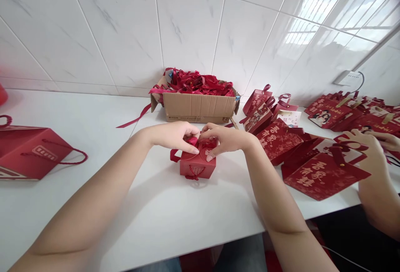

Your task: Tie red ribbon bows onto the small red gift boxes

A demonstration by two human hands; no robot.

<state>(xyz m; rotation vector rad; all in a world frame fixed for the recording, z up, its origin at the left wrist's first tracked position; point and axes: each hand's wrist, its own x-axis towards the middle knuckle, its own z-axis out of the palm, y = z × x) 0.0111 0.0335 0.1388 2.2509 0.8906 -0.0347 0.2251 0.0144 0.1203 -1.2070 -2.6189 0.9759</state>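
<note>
My left hand (178, 135) pinches ribbon (193, 141) atop the red box (194, 169); my right hand (227, 137) touches its top, grip unclear

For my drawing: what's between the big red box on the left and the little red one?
Head view: the left forearm crosses between big box and little box, above the table.

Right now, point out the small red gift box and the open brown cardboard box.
Small red gift box (201, 164), head view: its front face.
Open brown cardboard box (200, 107), head view: its front wall.
</note>
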